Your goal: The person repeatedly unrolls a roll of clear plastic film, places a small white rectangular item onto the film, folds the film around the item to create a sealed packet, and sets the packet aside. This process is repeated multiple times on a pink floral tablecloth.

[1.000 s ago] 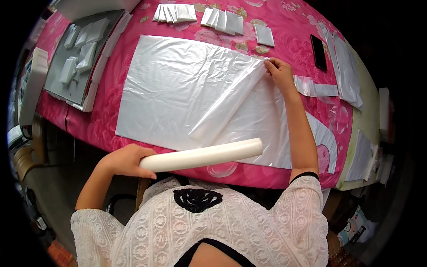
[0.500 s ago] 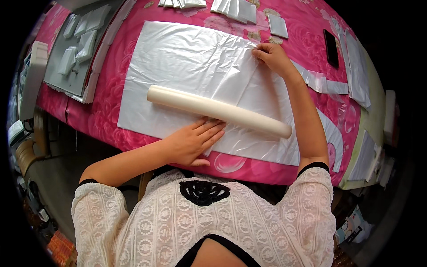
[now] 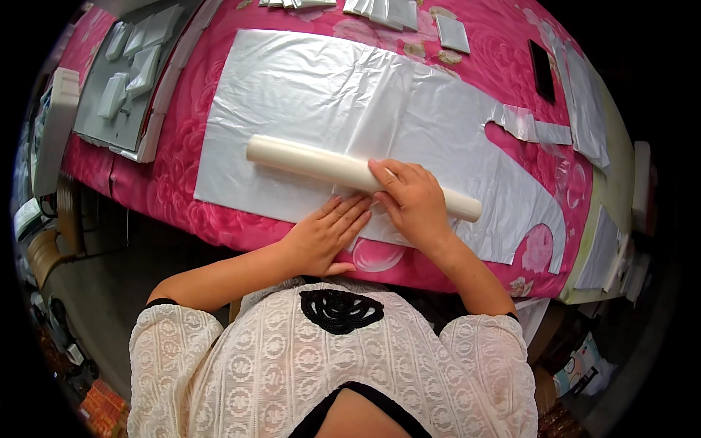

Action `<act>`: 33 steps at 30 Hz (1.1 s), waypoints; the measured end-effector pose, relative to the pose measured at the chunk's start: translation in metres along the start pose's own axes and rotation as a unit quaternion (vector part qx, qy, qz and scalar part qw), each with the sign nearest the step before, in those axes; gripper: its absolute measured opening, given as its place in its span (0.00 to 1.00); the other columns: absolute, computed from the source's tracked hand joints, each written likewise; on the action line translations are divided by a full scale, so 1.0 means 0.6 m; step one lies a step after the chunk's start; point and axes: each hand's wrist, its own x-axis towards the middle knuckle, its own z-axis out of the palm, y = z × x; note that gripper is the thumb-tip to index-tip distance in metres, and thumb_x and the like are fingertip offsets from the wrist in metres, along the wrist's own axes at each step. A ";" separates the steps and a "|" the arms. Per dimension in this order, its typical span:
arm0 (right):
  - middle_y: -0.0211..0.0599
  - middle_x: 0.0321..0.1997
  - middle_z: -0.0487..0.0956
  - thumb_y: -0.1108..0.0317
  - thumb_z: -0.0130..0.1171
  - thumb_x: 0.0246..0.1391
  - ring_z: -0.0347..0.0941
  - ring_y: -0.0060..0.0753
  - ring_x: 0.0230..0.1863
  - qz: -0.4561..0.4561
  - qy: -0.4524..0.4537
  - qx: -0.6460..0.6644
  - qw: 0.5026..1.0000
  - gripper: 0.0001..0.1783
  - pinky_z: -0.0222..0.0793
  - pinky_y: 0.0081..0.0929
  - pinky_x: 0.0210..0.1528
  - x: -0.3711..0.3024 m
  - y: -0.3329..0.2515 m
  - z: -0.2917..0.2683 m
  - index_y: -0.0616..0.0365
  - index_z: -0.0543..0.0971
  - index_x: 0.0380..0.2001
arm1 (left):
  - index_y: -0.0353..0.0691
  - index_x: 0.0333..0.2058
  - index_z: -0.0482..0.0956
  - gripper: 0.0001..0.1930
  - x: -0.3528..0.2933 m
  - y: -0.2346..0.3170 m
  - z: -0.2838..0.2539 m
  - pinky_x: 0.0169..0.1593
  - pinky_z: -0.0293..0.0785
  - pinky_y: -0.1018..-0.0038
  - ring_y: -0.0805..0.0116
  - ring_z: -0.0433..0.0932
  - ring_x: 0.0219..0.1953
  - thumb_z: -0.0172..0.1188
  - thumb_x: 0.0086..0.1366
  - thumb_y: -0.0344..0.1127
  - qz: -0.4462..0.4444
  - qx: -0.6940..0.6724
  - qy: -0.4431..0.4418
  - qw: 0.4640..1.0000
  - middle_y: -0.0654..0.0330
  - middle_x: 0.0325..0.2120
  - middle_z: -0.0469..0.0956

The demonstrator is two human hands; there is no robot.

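Observation:
A thin white plastic bag sheet point(image 3: 285, 80) lies spread over the pink table, with a handle-shaped cutout at its right end. Across it rests a smooth cream-coloured tube point(image 3: 307, 159), slanting down to the right. My right hand point(image 3: 416, 201) grips this tube right of its middle, thumb and fingers against it. Just below the tube, my left hand point(image 3: 325, 230) lies flat on the near edge of the plastic, fingers stretched out and holding nothing. A folded strip of the plastic runs upward from behind the right hand.
Small folded plastic packets point(image 3: 381, 12) lie along the far side, with a single packet point(image 3: 453, 33) beside them. A grey tray point(image 3: 93, 130) at the left holds several more. A black phone point(image 3: 541, 71) and stacked white bags point(image 3: 585, 109) are at the right.
My right hand has let go of the sheet's far edge and come down onto the tube. A plastic flap now lies spread to the right, showing the cutouts. My left hand stays nearly in place.

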 end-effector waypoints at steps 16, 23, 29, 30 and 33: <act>0.33 0.47 0.75 0.75 0.61 0.38 0.69 0.38 0.49 -0.048 0.022 -0.054 0.997 0.27 0.59 0.45 0.57 -0.043 0.000 -0.013 0.48 0.76 0.47 | 0.27 0.59 0.56 0.40 -0.006 0.041 0.019 0.66 0.39 0.57 0.50 0.46 0.67 0.48 0.59 0.57 -0.044 0.012 0.000 0.999 0.43 0.63 0.50; 0.29 0.47 0.76 0.75 0.60 0.41 0.69 0.36 0.48 -0.086 0.108 -0.082 0.987 0.25 0.56 0.44 0.60 0.119 0.079 0.006 0.45 0.77 0.47 | 0.27 0.59 0.55 0.40 -0.010 0.053 0.033 0.67 0.38 0.56 0.51 0.44 0.67 0.48 0.59 0.56 -0.057 0.018 0.015 0.998 0.44 0.64 0.48; 0.33 0.51 0.74 0.72 0.60 0.44 0.65 0.40 0.55 -0.091 0.162 -0.129 0.974 0.24 0.55 0.40 0.61 0.237 0.152 -0.002 0.46 0.76 0.48 | 0.27 0.58 0.57 0.37 -0.017 0.048 0.030 0.66 0.42 0.56 0.51 0.48 0.66 0.54 0.57 0.49 -0.029 -0.026 0.045 0.998 0.44 0.63 0.50; 0.34 0.53 0.73 0.72 0.61 0.44 0.63 0.41 0.57 -0.089 0.178 -0.140 0.970 0.24 0.55 0.40 0.61 0.240 0.156 0.001 0.46 0.76 0.49 | 0.27 0.57 0.58 0.36 -0.021 0.044 0.030 0.65 0.45 0.56 0.51 0.50 0.66 0.57 0.56 0.46 -0.011 -0.034 0.055 0.998 0.44 0.63 0.52; 0.37 0.55 0.71 0.79 0.56 0.40 0.61 0.44 0.59 -0.115 0.131 -0.074 0.982 0.27 0.55 0.38 0.62 0.190 0.110 -0.009 0.52 0.75 0.48 | 0.32 0.53 0.65 0.29 -0.033 0.032 0.033 0.61 0.57 0.58 0.53 0.60 0.61 0.61 0.53 0.37 0.001 -0.081 0.138 0.987 0.48 0.58 0.61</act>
